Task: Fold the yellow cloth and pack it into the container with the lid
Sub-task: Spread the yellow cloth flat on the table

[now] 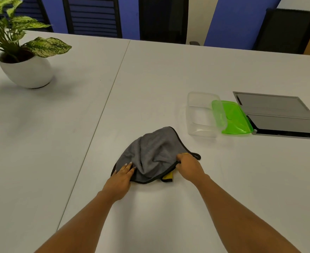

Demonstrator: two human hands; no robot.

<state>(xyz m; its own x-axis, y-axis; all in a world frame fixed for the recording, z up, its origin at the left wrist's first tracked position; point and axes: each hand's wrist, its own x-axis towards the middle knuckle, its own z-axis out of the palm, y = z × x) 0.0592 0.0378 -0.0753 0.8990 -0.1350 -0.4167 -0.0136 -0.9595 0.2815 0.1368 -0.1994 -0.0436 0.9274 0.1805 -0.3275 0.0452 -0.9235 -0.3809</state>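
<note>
The cloth lies crumpled on the white table with its grey side up, black trim around the edge and a yellow corner showing at the front. My left hand rests flat on its left front edge, fingers spread. My right hand pinches the cloth's right edge near a black hanging loop. The clear plastic container stands open to the right of the cloth, beyond it. Its green lid leans against the container's right side.
A grey flap panel is set into the table right of the lid. A potted plant in a white pot stands at the far left. Black chairs line the table's far edge. A seam runs between two tabletops.
</note>
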